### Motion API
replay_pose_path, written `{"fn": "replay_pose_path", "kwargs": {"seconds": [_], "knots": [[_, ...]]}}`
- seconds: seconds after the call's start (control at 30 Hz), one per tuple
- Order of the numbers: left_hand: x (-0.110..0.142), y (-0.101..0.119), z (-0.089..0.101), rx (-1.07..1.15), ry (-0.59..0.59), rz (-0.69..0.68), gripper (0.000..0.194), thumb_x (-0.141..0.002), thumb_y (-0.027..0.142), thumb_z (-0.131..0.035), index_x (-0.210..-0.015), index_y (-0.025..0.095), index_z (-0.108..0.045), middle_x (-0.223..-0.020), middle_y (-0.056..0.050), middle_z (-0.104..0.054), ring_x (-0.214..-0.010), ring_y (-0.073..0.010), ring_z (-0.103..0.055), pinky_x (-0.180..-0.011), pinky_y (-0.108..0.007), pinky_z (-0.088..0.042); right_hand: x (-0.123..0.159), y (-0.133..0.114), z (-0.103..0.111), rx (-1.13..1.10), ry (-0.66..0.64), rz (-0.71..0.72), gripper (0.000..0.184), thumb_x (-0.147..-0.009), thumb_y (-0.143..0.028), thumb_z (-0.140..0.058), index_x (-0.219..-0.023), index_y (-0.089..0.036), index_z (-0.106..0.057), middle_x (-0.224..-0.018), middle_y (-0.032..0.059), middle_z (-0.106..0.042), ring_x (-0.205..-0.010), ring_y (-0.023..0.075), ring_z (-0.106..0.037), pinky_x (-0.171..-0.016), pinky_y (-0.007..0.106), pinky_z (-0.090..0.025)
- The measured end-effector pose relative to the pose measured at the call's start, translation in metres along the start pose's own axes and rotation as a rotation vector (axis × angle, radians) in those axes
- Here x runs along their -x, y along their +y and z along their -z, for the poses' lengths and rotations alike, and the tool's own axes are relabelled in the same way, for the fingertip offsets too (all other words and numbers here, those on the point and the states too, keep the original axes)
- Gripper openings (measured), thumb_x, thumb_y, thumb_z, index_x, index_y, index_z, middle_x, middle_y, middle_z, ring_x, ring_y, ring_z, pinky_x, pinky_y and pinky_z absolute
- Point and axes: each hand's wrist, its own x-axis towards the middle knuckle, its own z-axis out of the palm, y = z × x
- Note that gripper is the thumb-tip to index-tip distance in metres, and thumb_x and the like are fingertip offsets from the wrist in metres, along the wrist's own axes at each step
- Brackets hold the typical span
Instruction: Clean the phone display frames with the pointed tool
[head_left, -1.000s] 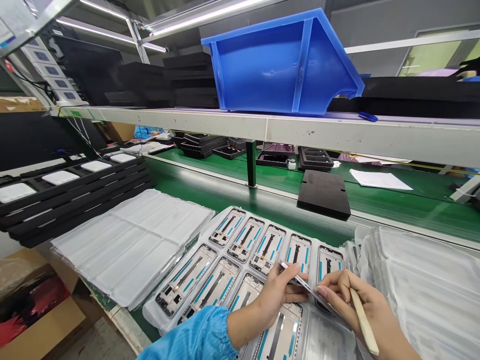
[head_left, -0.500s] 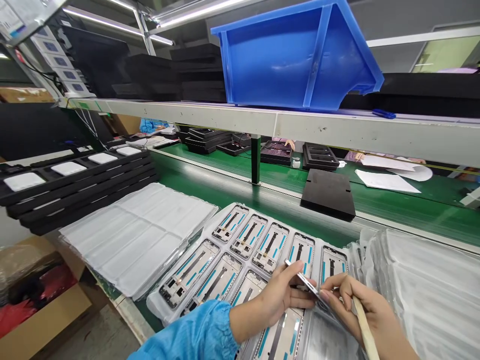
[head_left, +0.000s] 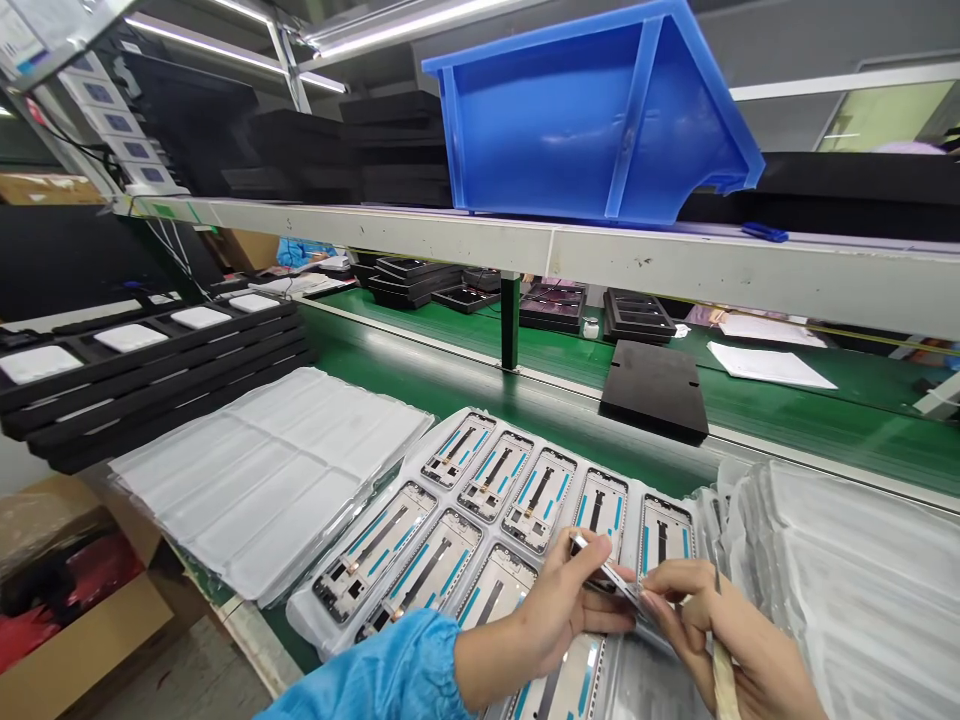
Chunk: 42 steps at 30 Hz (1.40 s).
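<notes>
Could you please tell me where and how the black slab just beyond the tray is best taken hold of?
The black slab looks best held by its left and right edges, coming from the near side, over the tray: it lies flat, its thick sides stand free, and the white shelf would likely hinder reaching from above.

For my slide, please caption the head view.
Left hand holds a slim part, right hand a tool, over a tray of phone-like frames.

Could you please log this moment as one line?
left hand: holding thin part | right hand: at part, holding pale tool | tray: phone frames | shelf: blue bin
</notes>
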Motion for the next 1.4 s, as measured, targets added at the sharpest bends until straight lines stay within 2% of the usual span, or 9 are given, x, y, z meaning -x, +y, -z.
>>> {"fn": "replay_pose_path", "kwargs": {"seconds": [0.13,0.33,0.47,0.6,0.7,0.87,1.13,1.23,1.4], "knots": [[0.001,-0.011,-0.001,0.052,0.003,0.058,0.063,-0.063,0.064,-0.079,-0.093,0.022,-0.042,-0.089,-0.006,-0.070,-0.074,-0.0240,-0.070,-0.076,-0.040,-0.052,-0.001,-0.005,0.000,0.045,0.048,0.100,0.026,-0.087,-0.003,-0.056,-0.075,-0.021,-0.042,-0.092,0.0041,-0.066,-0.083,0.0136,-0.067,-0.068,0.021,-0.054],[0.003,-0.016,0.000,0.127,-0.003,0.053,0.058,-0.065,0.058,-0.080,-0.094,0.020,-0.046,-0.089,-0.005,-0.068,-0.075,-0.0224,-0.069,-0.078,-0.040,-0.051,-0.003,-0.004,-0.003,0.056,0.008,0.257,0.025,-0.084,0.000,-0.058,-0.075,-0.020,-0.046,-0.091,0.0042,-0.066,-0.083,0.0134,-0.067,-0.073,0.022,-0.057],[0.007,-0.014,-0.001,0.131,-0.027,0.024,0.058,-0.063,0.055,-0.084,-0.088,0.021,-0.044,-0.088,-0.004,-0.068,-0.075,-0.0208,-0.068,-0.077,-0.038,-0.051,-0.005,-0.006,-0.002,0.089,0.006,0.220,0.023,-0.084,0.001,-0.059,-0.076,-0.018,-0.050,-0.093,0.0073,-0.068,-0.086,0.0147,-0.068,-0.074,0.020,-0.057],[0.010,-0.013,-0.003,0.120,-0.023,0.009,0.060,-0.061,0.055,-0.085,-0.087,0.021,-0.044,-0.094,-0.006,-0.070,-0.075,-0.0192,-0.068,-0.076,-0.035,-0.051,-0.005,-0.008,0.000,0.114,-0.001,0.263,0.021,-0.086,-0.001,-0.058,-0.077,-0.019,-0.050,-0.091,0.0079,-0.069,-0.086,0.0156,-0.069,-0.077,0.021,-0.059],[0.010,-0.014,-0.003,0.119,-0.019,0.016,0.060,-0.060,0.056,-0.085,-0.088,0.021,-0.045,-0.094,-0.006,-0.069,-0.071,-0.0172,-0.066,-0.073,-0.033,-0.050,-0.002,-0.008,0.002,0.128,-0.049,0.242,0.019,-0.086,-0.003,-0.058,-0.081,-0.020,-0.051,-0.093,0.0091,-0.070,-0.088,0.0180,-0.070,-0.077,0.024,-0.060],[0.009,-0.014,-0.003,0.111,-0.016,0.017,0.060,-0.060,0.056,-0.085,-0.087,0.021,-0.045,-0.089,-0.004,-0.069,-0.074,-0.0197,-0.068,-0.074,-0.035,-0.051,0.003,-0.004,0.001,0.116,-0.126,0.187,0.019,-0.085,-0.007,-0.062,-0.085,-0.023,-0.050,-0.098,0.0081,-0.070,-0.089,0.0202,-0.070,-0.073,0.026,-0.060],[0.009,-0.010,-0.003,0.096,0.009,0.006,0.064,-0.057,0.058,-0.085,-0.088,0.022,-0.043,-0.093,-0.005,-0.069,-0.076,-0.0211,-0.068,-0.075,-0.036,-0.051,0.000,-0.003,-0.003,0.077,-0.166,0.143,0.019,-0.089,-0.007,-0.056,-0.081,-0.021,-0.046,-0.092,0.0069,-0.066,-0.086,0.0156,-0.067,-0.074,0.022,-0.056],[0.009,-0.010,-0.004,0.096,0.002,0.028,0.065,-0.056,0.060,-0.085,-0.088,0.021,-0.044,-0.092,-0.004,-0.068,-0.073,-0.0200,-0.068,-0.075,-0.036,-0.051,0.000,-0.002,-0.004,0.075,-0.150,0.103,0.022,-0.090,-0.010,-0.055,-0.078,-0.022,-0.042,-0.092,0.0060,-0.066,-0.084,0.0157,-0.067,-0.072,0.021,-0.056],[0.008,-0.010,-0.003,0.112,-0.003,0.029,0.061,-0.060,0.056,-0.084,-0.090,0.021,-0.044,-0.087,-0.002,-0.066,-0.068,-0.0162,-0.065,-0.073,-0.034,-0.051,-0.001,-0.001,-0.004,0.125,-0.116,0.131,0.022,-0.091,-0.014,-0.057,-0.077,-0.023,-0.042,-0.095,0.0075,-0.068,-0.085,0.0157,-0.069,-0.070,0.020,-0.056]]}}
